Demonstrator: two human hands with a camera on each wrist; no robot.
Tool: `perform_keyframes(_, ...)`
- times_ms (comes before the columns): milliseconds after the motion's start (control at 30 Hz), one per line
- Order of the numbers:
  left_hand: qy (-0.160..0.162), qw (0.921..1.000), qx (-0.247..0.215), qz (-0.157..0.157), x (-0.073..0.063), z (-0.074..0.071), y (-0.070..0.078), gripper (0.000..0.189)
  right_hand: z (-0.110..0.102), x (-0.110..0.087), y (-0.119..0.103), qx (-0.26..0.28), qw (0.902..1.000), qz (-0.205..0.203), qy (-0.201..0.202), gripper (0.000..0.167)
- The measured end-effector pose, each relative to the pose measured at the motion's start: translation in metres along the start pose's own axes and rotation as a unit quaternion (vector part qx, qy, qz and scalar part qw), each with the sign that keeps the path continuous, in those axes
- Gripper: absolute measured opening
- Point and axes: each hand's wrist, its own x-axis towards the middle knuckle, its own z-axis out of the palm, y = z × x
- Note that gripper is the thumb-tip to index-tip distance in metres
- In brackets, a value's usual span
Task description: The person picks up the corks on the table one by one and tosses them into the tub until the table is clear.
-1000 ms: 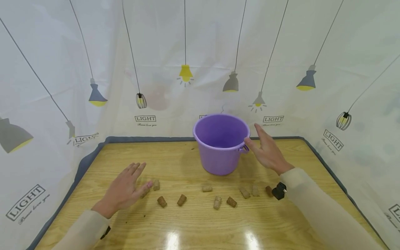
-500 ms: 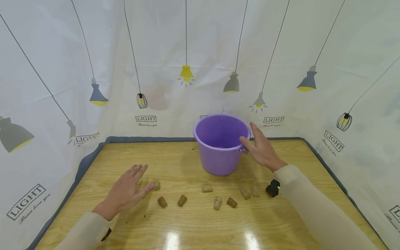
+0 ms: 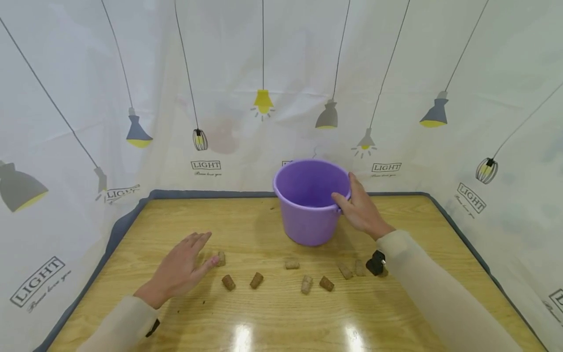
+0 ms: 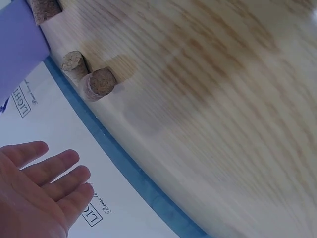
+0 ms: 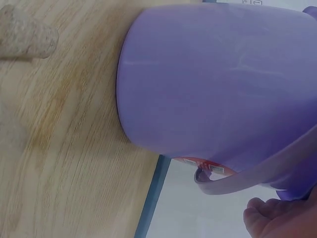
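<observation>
A purple bucket (image 3: 309, 225) stands upright on the wooden table, its inside visible and nothing seen in it. My right hand (image 3: 362, 210) grips its right rim, thumb over the inner side and fingers outside. In the right wrist view the bucket's handle (image 5: 262, 171) hangs down along its side, near the curled fingers (image 5: 257, 220). Over the left part of the table, my left hand (image 3: 178, 269) hovers with fingers extended and holds nothing. Closest to its thumb lies a light cork (image 3: 222, 258). Two darker corks (image 3: 228, 282) lie just right of it.
Several more corks (image 3: 307, 284) are scattered in front of the bucket and toward the right wrist. The wooden table (image 3: 264, 313) meets a white lamp-print sheet (image 3: 237, 146) with a dark blue edge at the back and sides.
My right hand has moved left onto the bucket's rim and closed around it. My left hand has shifted slightly right. Bucket and corks look unmoved.
</observation>
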Motion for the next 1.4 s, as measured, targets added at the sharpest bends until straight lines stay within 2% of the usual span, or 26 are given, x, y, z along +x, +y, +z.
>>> perform_keyframes(100,-0.001,1.0000,-0.001,-0.007,-0.002,-0.001,-0.001,0.071,0.001,0.000,-0.001,-0.009,0.9999,0.013,-0.003,0.087)
perform_keyframes(233,0.001,0.9999,0.005,-0.016,-0.003,-0.001,-0.003,0.067,0.003,0.001,-0.001,-0.012,0.9999,0.008,0.005,0.085)
perform_keyframes(533,-0.006,0.9972,0.059,-0.046,-0.003,-0.001,-0.005,0.054,0.003,0.001,-0.001,-0.001,0.9999,-0.002,0.011,0.082)
perform_keyframes(767,-0.016,0.9957,0.084,-0.036,-0.002,0.001,-0.005,0.042,0.003,0.002,-0.002,0.011,0.9998,-0.013,0.013,0.073)
perform_keyframes(1067,-0.040,0.9932,0.089,-0.064,-0.003,0.005,-0.007,0.039,0.004,0.002,0.000,0.004,0.9999,-0.003,0.014,0.074)
perform_keyframes(1400,-0.057,0.9933,0.060,-0.080,-0.003,0.009,-0.008,0.030,0.005,0.003,-0.002,0.014,0.9998,0.006,0.010,0.075)
